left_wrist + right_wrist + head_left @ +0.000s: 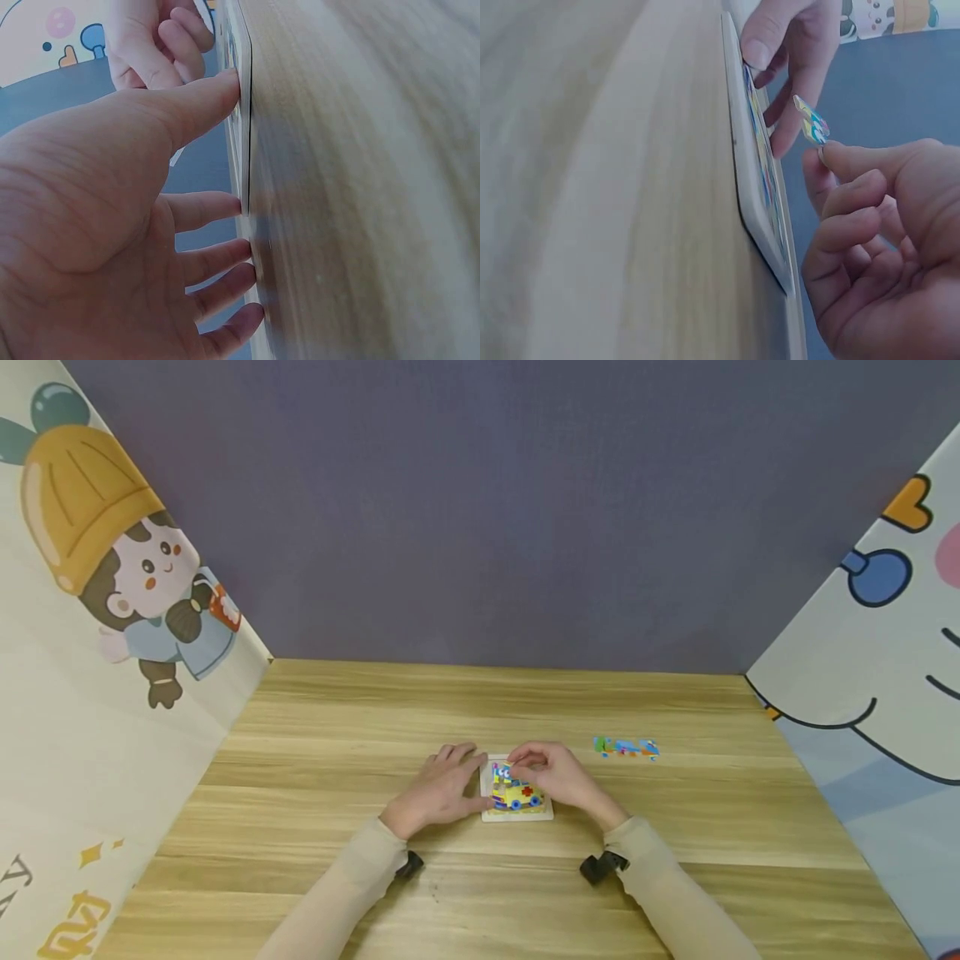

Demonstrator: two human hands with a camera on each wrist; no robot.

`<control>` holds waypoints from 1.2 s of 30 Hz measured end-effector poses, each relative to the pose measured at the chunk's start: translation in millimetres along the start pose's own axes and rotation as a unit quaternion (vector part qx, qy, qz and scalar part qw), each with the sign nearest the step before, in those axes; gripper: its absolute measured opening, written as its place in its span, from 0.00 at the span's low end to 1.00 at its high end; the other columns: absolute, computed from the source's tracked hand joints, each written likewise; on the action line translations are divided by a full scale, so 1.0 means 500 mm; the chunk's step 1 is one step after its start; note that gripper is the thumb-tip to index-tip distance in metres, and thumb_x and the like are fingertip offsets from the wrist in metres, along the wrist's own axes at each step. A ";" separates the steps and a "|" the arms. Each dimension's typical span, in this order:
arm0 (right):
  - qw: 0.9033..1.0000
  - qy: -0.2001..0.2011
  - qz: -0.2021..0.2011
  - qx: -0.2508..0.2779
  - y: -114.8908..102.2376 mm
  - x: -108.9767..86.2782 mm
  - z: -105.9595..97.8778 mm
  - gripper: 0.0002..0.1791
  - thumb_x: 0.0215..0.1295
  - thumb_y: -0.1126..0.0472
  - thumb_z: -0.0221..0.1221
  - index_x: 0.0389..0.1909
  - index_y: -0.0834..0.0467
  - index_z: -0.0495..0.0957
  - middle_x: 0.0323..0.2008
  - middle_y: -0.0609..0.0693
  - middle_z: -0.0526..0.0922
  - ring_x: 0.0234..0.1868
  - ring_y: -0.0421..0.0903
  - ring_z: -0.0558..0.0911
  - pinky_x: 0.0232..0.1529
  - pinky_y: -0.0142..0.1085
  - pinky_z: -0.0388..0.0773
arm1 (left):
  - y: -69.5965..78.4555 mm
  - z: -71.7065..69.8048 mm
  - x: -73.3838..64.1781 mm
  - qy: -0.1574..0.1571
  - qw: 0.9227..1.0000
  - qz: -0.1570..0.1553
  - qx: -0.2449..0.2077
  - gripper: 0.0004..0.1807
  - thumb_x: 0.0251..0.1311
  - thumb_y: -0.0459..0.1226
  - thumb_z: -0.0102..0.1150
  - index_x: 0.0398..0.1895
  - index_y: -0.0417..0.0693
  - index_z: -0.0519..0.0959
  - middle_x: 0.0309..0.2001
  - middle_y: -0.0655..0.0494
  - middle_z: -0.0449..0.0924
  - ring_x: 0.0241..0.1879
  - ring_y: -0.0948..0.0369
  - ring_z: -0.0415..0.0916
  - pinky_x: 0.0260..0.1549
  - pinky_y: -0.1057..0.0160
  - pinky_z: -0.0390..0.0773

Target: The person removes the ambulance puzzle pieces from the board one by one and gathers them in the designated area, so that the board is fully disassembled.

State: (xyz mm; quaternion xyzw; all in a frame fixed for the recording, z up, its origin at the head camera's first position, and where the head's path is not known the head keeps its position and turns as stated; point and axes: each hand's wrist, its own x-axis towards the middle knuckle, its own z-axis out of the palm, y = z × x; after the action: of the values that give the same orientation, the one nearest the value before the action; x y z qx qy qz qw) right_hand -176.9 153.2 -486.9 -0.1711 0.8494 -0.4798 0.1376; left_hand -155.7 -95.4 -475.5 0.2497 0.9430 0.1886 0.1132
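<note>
A puzzle board (pixel 517 816) with a pale frame and a yellow ambulance picture lies flat on the table between both hands. My left hand (pixel 444 789) rests at its left side, the thumb (pixel 214 94) on the frame and the other fingers spread, some touching the table. Between thumb and index finger my right hand (pixel 553 774) pinches a small puzzle piece (pixel 811 124), blue and yellow with white patches. In the right wrist view that piece is held tilted, apart from the board. The right hand covers the board's upper right corner in the head view.
Several loose puzzle pieces (pixel 626 747), blue, green and orange, lie on the wooden table (pixel 337 710) to the right beyond the right hand. A grey-blue panel (pixel 480 510) stands at the back, with cartoon-printed walls on both sides.
</note>
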 end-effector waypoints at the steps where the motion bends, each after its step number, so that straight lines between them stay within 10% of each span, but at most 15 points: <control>1: 1.000 0.001 0.005 0.005 0.002 0.001 -0.002 0.12 0.74 0.55 0.67 0.53 0.54 0.86 0.46 0.49 0.91 0.46 0.43 0.88 0.48 0.39 0.86 | 0.000 0.000 0.000 -0.001 1.000 -0.001 0.000 0.45 0.70 0.61 0.64 0.80 0.45 0.67 0.82 0.40 0.61 0.80 0.39 0.59 0.76 0.33 0.64; 12: 0.999 0.008 0.024 0.028 0.015 -0.002 -0.020 0.14 0.74 0.54 0.67 0.54 0.55 0.86 0.45 0.49 0.90 0.44 0.43 0.87 0.47 0.38 0.84 | -0.002 0.004 0.002 0.001 1.000 0.005 -0.001 0.45 0.69 0.60 0.65 0.80 0.44 0.68 0.81 0.39 0.61 0.79 0.39 0.59 0.75 0.33 0.65; 19: 0.998 0.018 0.045 0.044 0.029 -0.004 -0.032 0.16 0.74 0.51 0.67 0.54 0.57 0.86 0.42 0.53 0.91 0.22 0.41 0.75 0.21 0.31 0.72 | 0.000 0.000 0.002 0.001 1.000 0.004 -0.013 0.44 0.69 0.59 0.66 0.80 0.44 0.68 0.82 0.39 0.60 0.80 0.39 0.58 0.76 0.33 0.64; 36: 0.992 0.040 0.066 0.095 0.056 -0.026 -0.069 0.17 0.74 0.53 0.67 0.53 0.63 0.87 0.34 0.55 0.90 0.18 0.37 0.70 0.20 0.30 0.68 | 0.024 -0.009 0.019 -0.009 0.999 -0.003 -0.052 0.45 0.70 0.57 0.65 0.81 0.41 0.66 0.83 0.36 0.57 0.82 0.38 0.55 0.79 0.34 0.59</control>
State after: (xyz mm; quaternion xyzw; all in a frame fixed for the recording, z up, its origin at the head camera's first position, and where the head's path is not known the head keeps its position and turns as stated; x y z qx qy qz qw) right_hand -183.2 198.7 -492.5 -0.0810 0.8141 -0.5550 0.1508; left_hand -160.1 -82.1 -467.5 0.2424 0.9317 0.2344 0.1348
